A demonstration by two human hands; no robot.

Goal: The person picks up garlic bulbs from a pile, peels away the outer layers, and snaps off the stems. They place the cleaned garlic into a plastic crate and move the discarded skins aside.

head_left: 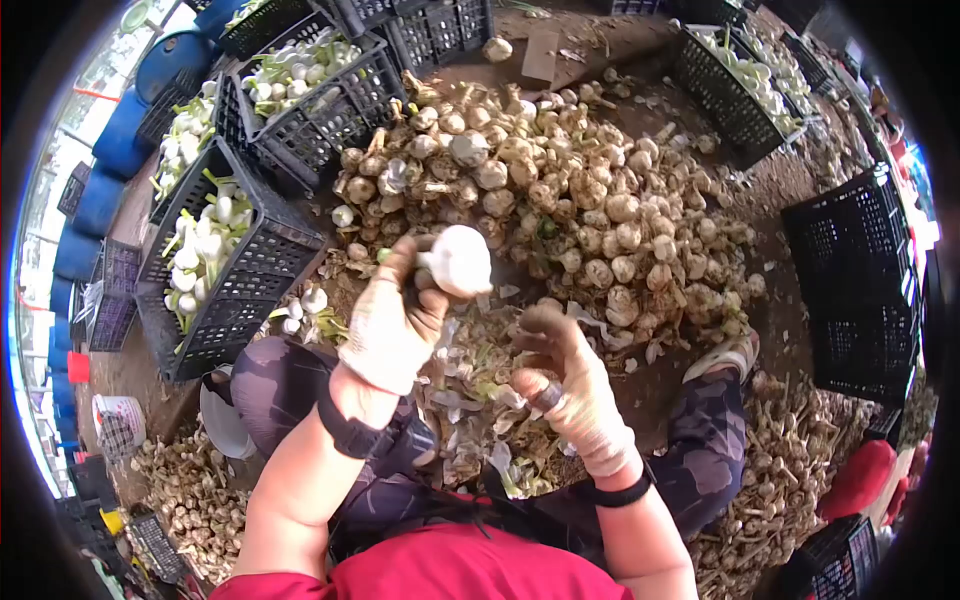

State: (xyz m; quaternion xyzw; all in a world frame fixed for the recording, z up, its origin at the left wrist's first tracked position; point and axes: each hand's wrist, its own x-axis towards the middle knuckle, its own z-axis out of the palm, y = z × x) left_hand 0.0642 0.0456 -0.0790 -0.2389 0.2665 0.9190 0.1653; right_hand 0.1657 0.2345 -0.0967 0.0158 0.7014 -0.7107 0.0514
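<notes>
A clean white garlic bulb point(461, 262) is in my left hand point(398, 318), its short stem pinched between the fingers. My right hand point(568, 382) hovers to the right of the bulb, fingers bent and apart, with nothing visible in it. Both hands wear dirty pale gloves. Beyond them spreads a heap of unpeeled, brownish garlic bulbs point(622, 238). Loose garlic skins point(470, 385) cover the ground between my legs. A few whitened bulbs with green stems point(305, 308) lie left of my left hand.
Black crates of cleaned garlic point(245, 285) stand at the left, with another crate point(735, 95) at the back right. A black crate point(855, 285) stands on the right. More garlic point(785, 470) lies beside my right leg. A white bucket point(228, 425) sits by my left knee.
</notes>
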